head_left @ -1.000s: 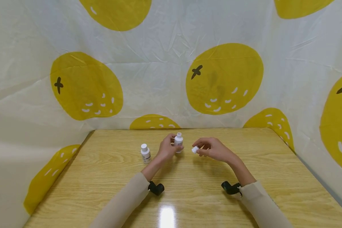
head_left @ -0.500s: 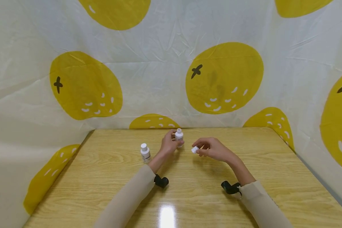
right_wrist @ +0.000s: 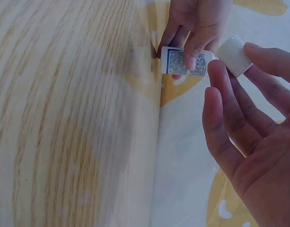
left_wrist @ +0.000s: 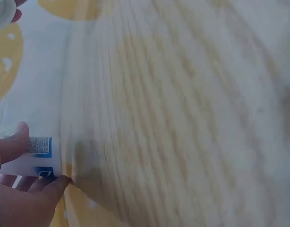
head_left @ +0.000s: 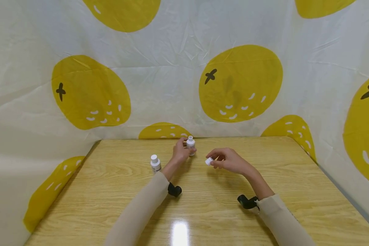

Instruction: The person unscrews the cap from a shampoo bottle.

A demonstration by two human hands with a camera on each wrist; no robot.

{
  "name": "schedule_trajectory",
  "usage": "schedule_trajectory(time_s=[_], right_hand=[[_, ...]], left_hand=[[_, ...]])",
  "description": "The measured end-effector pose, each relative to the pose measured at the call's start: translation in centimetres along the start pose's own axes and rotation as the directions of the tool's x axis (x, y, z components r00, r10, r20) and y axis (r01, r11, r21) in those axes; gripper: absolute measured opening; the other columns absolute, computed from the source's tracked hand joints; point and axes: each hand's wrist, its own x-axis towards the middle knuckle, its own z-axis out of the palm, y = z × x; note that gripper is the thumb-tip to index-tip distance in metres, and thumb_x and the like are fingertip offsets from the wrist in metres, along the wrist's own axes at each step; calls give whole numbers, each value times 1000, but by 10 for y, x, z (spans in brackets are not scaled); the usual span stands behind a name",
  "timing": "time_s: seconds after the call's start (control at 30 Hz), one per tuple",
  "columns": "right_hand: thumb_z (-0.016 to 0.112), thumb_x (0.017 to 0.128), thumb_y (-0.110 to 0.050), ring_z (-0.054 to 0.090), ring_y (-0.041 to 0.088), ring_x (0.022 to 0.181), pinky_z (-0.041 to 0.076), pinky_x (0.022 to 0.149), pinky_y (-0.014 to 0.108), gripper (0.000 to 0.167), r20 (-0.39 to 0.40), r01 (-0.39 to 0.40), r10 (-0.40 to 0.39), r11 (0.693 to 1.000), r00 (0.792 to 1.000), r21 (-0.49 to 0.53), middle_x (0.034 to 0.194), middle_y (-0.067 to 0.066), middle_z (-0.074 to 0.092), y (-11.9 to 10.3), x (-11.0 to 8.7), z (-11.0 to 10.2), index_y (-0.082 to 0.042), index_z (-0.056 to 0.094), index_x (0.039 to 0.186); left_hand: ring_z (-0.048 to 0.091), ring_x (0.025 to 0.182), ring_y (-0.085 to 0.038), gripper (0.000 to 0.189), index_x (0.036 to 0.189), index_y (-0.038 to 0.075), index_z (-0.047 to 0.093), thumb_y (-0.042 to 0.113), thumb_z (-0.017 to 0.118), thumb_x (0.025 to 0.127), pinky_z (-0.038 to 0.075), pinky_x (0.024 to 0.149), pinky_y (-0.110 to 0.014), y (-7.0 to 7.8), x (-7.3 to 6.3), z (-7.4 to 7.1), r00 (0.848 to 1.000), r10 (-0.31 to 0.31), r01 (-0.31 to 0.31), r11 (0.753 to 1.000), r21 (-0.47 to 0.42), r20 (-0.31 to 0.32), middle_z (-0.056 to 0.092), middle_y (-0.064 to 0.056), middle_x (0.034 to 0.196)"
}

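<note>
My left hand (head_left: 180, 152) grips a small white bottle (head_left: 190, 143) with its neck uncovered, held upright near the table's far edge. Its thumb and fingers wrap the printed label (right_wrist: 183, 61), as the right wrist view shows. To the right, my right hand (head_left: 229, 160) pinches a white screw cap (head_left: 208, 161) between thumb and fingers, apart from the bottle. A second white bottle (head_left: 155, 163), with its cap on, stands on the table left of my left forearm, which covers its lower part.
The wood-grain table (head_left: 215, 212) ends at a hanging white cloth (head_left: 163, 95) printed with yellow fruit. Cloth also flanks both sides. Black wrist cameras are strapped at each cuff, the left camera (head_left: 174, 190) close over the table.
My left hand has carried the uncapped bottle farther away, toward the table's far edge. My right hand with the cap has stayed nearly in place. The second bottle still stands.
</note>
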Motion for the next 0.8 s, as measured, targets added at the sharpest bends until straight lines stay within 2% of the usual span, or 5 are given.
schedule_trajectory(time_s=[0.1,0.3,0.8], right_hand=[[68,99,-14,72,41,87,60,74,52,25,3,-8,8,1000,1000,-2,103,14,75,-1,0,0,-6,72,122],[68,99,-13,72,41,86,61,73,49,27,13,-4,4,1000,1000,-3,103,16,75,-1,0,1,-1,71,123],[69,99,-14,73,36,84,61,73,49,30,12,-8,8,1000,1000,-5,104,16,75,1,1,2,2,70,124]], left_hand=[[63,125,-38,56,141,6,56,9,81,90,55,102,-48,-1,2,0,1000,-4,4,1000,10,-5,68,-23,131],[63,124,-37,57,139,5,56,9,82,88,55,102,-48,-2,6,1,1000,4,-3,1000,13,-13,68,-23,130],[63,125,-37,56,137,3,55,4,82,87,53,104,-49,0,7,6,1000,19,-19,1000,15,-21,69,-24,129]])
